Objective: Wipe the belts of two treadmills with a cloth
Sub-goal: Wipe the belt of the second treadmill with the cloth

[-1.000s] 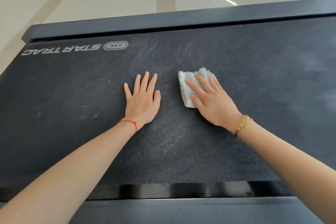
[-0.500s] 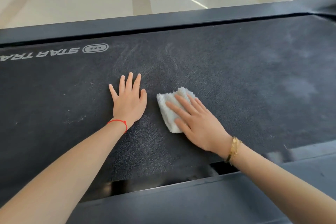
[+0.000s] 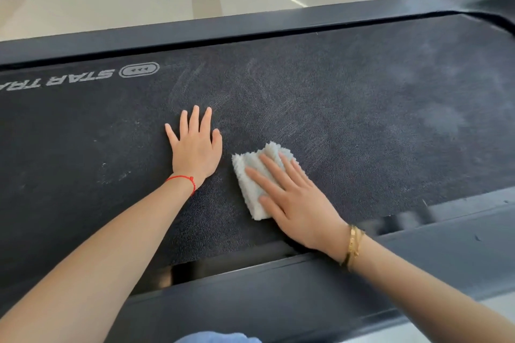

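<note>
The right hand (image 3: 292,198), fingers flat, is pressing the cloth (image 3: 256,181) onto the near belt (image 3: 362,108); the left hand (image 3: 195,145) is resting flat — dusty smears remaining, the second treadmill seemingly unseen.

Belt (image 3: 362,108) open and flat right of cloth (image 3: 255,175), bare to far rail (image 3: 250,26) and curved end cover (image 3: 490,5). Left hand (image 3: 195,147) flat on belt just left of cloth, blocking leftward sweep. Near rail (image 3: 278,295) borders belt close behind right hand (image 3: 295,203). Belt left of left hand bare to logo (image 3: 83,76).
</note>
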{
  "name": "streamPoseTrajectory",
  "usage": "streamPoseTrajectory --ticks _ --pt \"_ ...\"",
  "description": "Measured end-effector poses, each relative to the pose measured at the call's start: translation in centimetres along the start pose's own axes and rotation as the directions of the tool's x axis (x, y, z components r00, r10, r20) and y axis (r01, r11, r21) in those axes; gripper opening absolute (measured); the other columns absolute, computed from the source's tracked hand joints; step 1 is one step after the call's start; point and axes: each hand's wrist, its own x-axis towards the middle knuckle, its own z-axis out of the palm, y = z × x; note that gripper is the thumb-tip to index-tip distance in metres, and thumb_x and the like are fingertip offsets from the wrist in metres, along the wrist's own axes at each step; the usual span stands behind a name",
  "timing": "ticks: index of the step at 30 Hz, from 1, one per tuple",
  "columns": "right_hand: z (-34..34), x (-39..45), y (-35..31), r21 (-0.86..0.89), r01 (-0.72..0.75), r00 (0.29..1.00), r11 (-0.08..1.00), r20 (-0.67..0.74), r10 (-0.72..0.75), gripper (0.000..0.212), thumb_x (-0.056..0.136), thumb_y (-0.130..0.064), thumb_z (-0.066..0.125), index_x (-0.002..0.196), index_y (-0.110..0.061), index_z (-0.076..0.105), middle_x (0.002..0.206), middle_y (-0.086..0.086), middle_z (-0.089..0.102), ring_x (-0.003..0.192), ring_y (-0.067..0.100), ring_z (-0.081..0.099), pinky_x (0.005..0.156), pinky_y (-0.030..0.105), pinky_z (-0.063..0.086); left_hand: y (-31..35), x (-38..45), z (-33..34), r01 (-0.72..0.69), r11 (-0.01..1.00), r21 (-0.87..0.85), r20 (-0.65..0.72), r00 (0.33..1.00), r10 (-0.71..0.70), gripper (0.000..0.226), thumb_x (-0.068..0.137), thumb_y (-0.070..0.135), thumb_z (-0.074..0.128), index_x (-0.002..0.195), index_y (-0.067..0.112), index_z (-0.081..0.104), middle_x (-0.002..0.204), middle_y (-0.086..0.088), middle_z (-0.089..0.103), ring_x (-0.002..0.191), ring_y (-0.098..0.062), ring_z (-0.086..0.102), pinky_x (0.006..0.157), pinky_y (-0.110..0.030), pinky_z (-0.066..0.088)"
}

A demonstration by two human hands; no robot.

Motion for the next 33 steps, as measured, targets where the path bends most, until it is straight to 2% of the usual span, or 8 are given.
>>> streamPoseTrajectory --ticks 2,6,8,16,20,25,28,33 --pt "-0.4 -0.7 1.7 -0.012 -0.031 0.999 0.999 -0.030 0.031 0.052 0.105 -0.042 0.025 0.155 -0.036 0.016 0.165 -0.003 0.006 0.153 0.020 0.003 0.124 0.039 0.001 0.0 -0.1 -0.1 -0.003 1.000 0.004 0.006 1.000 0.003 0.056 0.104 0.037 0.027 0.158 0.025 0.018 0.165 -0.003 0.015 0.153 -0.026 0.007 0.120 -0.061 0.003" --pt "-1.7 -0.7 6.0 -0.025 -0.343 0.937 0.939 -0.086 0.340 0.052 0.105 -0.038 0.029 0.155 -0.036 0.014 0.165 -0.001 0.006 0.153 0.026 0.003 0.123 0.039 -0.001 0.0 -0.1 -0.3 -0.003 1.000 -0.006 0.019 1.000 0.003 0.056 0.104 0.037 0.026 0.158 0.025 0.017 0.166 -0.003 0.014 0.153 -0.026 0.007 0.120 -0.061 0.003" --pt "-1.9 -0.5 5.9 -0.019 -0.409 0.910 0.912 -0.079 0.406 0.053 0.105 -0.038 0.027 0.156 -0.037 0.012 0.166 0.001 0.004 0.152 0.029 0.000 0.123 0.040 -0.003 0.1 -0.1 -0.3 -0.003 1.000 -0.011 0.018 1.000 0.004 0.056 0.104 0.037 0.027 0.158 0.024 0.018 0.165 -0.004 0.015 0.153 -0.027 0.007 0.120 -0.062 0.003" --pt "0.2 -3.2 -2.7 0.000 -0.057 0.998 0.998 0.040 0.057 0.053 0.104 -0.043 0.021 0.156 -0.040 0.008 0.165 -0.006 -0.006 0.152 0.021 -0.012 0.123 0.039 -0.007 0.1 -0.3 -0.1 -0.006 1.000 -0.012 0.011 1.000 0.006 0.056 0.103 0.034 0.030 0.157 0.022 0.021 0.165 -0.006 0.018 0.152 -0.028 0.010 0.119 -0.062 0.004" --pt "-0.2 -4.3 -1.6 0.020 -0.092 0.996 0.996 -0.010 0.092 0.053 0.106 -0.039 0.027 0.155 -0.038 0.009 0.164 -0.008 -0.006 0.152 0.017 -0.009 0.124 0.035 -0.005 0.2 -0.5 -0.4 -0.006 1.000 0.005 0.046 0.999 0.006 0.057 0.104 0.035 0.029 0.158 0.021 0.018 0.165 -0.006 0.015 0.153 -0.029 0.007 0.120 -0.061 0.004" --pt "-1.6 -5.2 3.7 -0.026 -0.348 0.936 0.937 -0.062 0.346 0.053 0.105 -0.035 0.027 0.156 -0.033 0.010 0.165 0.001 0.001 0.153 0.024 -0.001 0.123 0.040 0.003 0.5 -1.1 -1.1 -0.024 1.000 0.005 0.098 0.995 0.024 0.058 0.105 0.035 0.026 0.159 0.019 0.013 0.166 -0.008 0.009 0.153 -0.031 0.002 0.120 -0.061 0.001" --pt "-2.1 -4.9 5.3 0.008 -0.470 0.880 0.883 -0.074 0.469 0.054 0.105 -0.036 0.026 0.156 -0.034 0.010 0.166 0.003 0.002 0.153 0.027 -0.002 0.123 0.039 -0.003 1.3 -1.3 -1.4 0.003 1.000 -0.010 0.100 0.995 -0.002 0.058 0.105 0.034 0.028 0.158 0.016 0.015 0.165 -0.011 0.009 0.153 -0.032 0.001 0.119 -0.063 0.000" --pt "-1.4 -5.3 2.9 0.005 -0.238 0.971 0.971 0.002 0.238 0.056 0.103 -0.046 0.027 0.155 -0.041 0.007 0.165 -0.005 -0.004 0.152 0.024 -0.009 0.123 0.041 -0.005 3.9 -0.6 -1.7 0.043 0.998 -0.051 0.115 0.993 -0.036 0.058 0.105 0.034 0.028 0.158 0.015 0.015 0.166 -0.011 0.008 0.153 -0.030 -0.001 0.118 -0.065 -0.002"
